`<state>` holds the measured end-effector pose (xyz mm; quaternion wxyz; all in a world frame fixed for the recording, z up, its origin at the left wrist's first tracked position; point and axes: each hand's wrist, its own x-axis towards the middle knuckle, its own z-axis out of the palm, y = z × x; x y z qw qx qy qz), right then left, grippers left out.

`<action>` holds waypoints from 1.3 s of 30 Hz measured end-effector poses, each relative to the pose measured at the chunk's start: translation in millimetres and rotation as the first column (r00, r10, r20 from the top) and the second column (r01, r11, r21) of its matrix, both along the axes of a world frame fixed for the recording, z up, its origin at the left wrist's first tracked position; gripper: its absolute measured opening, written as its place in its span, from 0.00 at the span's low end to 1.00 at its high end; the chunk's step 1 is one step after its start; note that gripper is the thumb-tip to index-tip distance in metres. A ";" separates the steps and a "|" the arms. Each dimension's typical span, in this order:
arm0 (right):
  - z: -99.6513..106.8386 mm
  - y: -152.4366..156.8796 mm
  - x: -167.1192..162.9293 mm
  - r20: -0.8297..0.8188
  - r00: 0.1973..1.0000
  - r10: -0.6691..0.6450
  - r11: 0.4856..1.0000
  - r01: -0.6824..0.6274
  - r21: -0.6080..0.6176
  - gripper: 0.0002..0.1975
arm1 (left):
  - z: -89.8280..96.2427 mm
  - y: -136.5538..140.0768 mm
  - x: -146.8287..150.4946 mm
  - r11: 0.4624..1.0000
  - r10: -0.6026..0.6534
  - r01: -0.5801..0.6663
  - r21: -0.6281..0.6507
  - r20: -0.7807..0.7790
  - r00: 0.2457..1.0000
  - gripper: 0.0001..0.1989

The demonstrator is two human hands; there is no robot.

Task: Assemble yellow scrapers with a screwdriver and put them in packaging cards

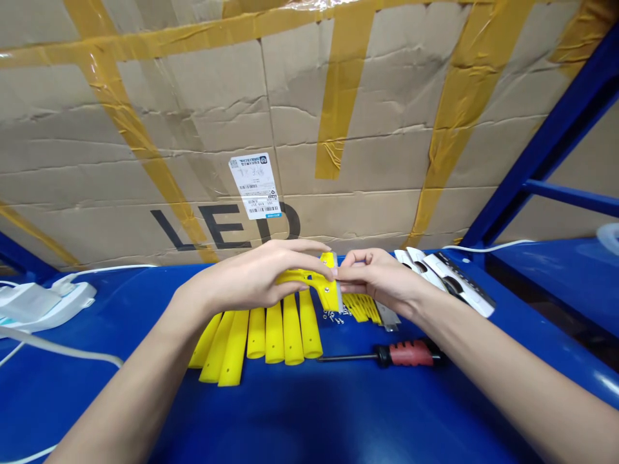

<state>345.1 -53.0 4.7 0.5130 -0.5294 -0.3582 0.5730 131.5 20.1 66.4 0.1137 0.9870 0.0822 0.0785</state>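
My left hand [256, 274] is wrapped round a yellow plastic scraper [331, 298], its wide head facing right. A thin metal blade runs along the head's right edge, and two screws show on its face. My right hand [380, 277] pinches at this blade edge, thumb and forefinger touching the head. Below my left hand lie several yellow tubular handles [283, 338], side by side. Loose small screws [333, 318], thin yellow strips [360, 309] and metal blades [388, 317] lie under my right hand. A screwdriver [409, 353] with a red and black grip lies nearer to me.
A large taped cardboard box [217, 122] stands behind the blue work surface [300, 412]. White and black packaged items [459, 283] lie at the back right. A white power strip [53, 309] with cables is at the left. Blue metal frame bars [541, 148] rise on the right.
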 end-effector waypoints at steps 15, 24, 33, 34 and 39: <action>2.3 -2.3 1.1 0.085 0.994 0.065 0.998 -0.063 -0.025 0.21 | 1.4 -6.6 2.3 0.982 -0.028 0.018 -0.188 -0.049 0.998 0.15; 11.4 -3.1 18.2 0.357 0.917 -0.179 0.973 0.111 0.202 0.14 | -10.2 11.2 -6.0 0.691 0.113 -0.115 -0.714 -0.050 0.992 0.08; 26.1 -10.5 13.2 0.440 0.889 -0.125 0.929 -0.051 0.368 0.14 | -29.5 16.6 2.6 0.032 0.319 0.088 -0.996 0.093 0.943 0.13; 26.1 -11.1 12.1 0.465 0.877 -0.123 0.920 -0.076 0.385 0.14 | -31.2 16.0 4.2 -0.022 0.335 0.110 -0.994 0.096 0.937 0.14; 27.2 -12.3 12.1 0.501 0.863 -0.064 0.935 -0.124 0.333 0.12 | -37.2 16.1 5.6 -0.184 0.335 0.147 -0.972 0.079 0.939 0.17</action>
